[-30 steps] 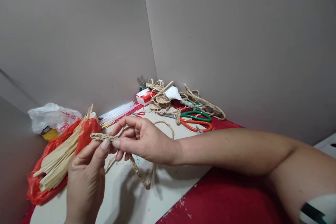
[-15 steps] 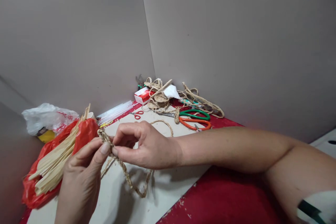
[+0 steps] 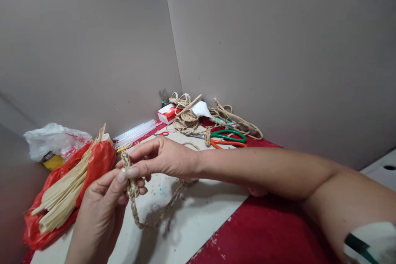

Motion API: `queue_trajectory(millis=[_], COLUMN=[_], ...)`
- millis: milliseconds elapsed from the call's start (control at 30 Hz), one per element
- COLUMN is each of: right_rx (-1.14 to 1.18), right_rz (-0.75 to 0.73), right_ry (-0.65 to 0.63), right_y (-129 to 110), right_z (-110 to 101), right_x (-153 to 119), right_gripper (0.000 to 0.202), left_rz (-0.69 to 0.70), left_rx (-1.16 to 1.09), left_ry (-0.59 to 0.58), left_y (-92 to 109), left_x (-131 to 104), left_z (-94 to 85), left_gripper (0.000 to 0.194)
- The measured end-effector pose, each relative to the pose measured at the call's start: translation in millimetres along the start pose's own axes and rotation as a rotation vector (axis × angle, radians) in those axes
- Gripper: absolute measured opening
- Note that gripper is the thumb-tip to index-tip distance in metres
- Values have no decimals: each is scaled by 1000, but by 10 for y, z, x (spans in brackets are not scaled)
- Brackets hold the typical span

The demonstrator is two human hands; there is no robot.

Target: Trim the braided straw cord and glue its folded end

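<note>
A braided straw cord (image 3: 133, 208) is doubled into a small bunch at its upper end, and its slack loops down over the white board (image 3: 198, 218) and back beneath my right wrist. My left hand (image 3: 103, 198) pinches the bunch from the left between thumb and forefinger. From the right, my right hand (image 3: 161, 159) grips the same bunch, its thumb against the front and its other fingers partly behind the cord. The two thumbs nearly touch.
Pale husk strips (image 3: 66, 189) lie in a red plastic bag (image 3: 103, 156) at the left. Behind are clear sticks (image 3: 136, 130), green-handled scissors (image 3: 229, 135), orange handles (image 3: 221, 143), coiled braids (image 3: 187, 120) and a red-white box (image 3: 168, 114). Grey walls rise behind.
My right hand has shifted slightly left and its thumb now presses the cord beside my left thumb. The bunch stands more upright, and the hanging loop has swung left.
</note>
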State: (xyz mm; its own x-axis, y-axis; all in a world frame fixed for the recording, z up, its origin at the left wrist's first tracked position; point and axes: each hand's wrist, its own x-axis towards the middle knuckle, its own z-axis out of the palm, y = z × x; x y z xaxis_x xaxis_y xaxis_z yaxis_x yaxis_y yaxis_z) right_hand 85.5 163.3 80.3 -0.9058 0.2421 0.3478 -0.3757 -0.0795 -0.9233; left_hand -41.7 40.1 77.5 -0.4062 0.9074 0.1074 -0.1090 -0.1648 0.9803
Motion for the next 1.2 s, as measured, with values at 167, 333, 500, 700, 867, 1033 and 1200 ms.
queue_trajectory(millis=[167, 333, 500, 700, 867, 1033, 1200], right_rx=[116, 178, 297, 263, 132, 179, 318], right_rz=[35, 6, 1, 3, -59, -79, -2], right_ry=[129, 71, -23, -20, 63, 53, -72], right_y=[-60, -48, 22, -35, -23, 30, -39], right_z=[23, 55, 30, -56, -22, -38, -85], right_x=[7, 5, 58, 77, 79, 128, 92], right_gripper=[9, 9, 30, 61, 27, 31, 75], left_rz=[-45, -39, -84, -41, -85, -142, -37], left_rx=[7, 39, -40, -24, 7, -67, -95], left_ry=[-15, -187, -133, -18, -57, -76, 8], left_y=[43, 63, 50, 17, -33, -40, 31], left_x=[-19, -81, -92, -44, -26, -61, -102], left_z=[43, 61, 67, 48, 62, 99, 146], left_gripper=[24, 36, 32, 20, 30, 30, 25])
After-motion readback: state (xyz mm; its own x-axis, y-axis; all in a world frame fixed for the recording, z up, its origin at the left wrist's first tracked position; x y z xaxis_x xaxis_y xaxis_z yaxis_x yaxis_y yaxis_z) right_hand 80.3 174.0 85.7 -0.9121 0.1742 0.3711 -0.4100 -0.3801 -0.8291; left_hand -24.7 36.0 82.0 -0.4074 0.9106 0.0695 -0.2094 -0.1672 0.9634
